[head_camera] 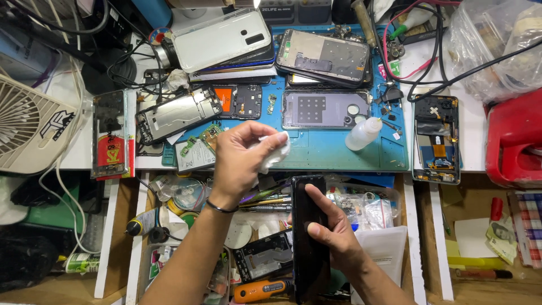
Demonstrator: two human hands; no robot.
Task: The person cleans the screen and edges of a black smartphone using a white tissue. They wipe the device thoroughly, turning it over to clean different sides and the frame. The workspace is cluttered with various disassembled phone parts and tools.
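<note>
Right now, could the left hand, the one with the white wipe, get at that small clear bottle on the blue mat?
Probably yes. The left hand hovers over the blue mat, and the stretch between it and the small bottle looks bare. But its fingers already pinch the white wipe.

The bench is brightly and evenly lit from above, colours strong on the blue mat [333, 152] at the centre. A white glare sits at the top edge of the frame, and the pale phone back cover [221, 39] in the upper middle shines almost blown out. The black phone [307, 237] in the lower middle carries soft reflections. Shadows are short and soft, deepest in the lower left corner. The centre is sharp; lines bow slightly toward the edges, as on the fan [28, 127] at the left.
</note>
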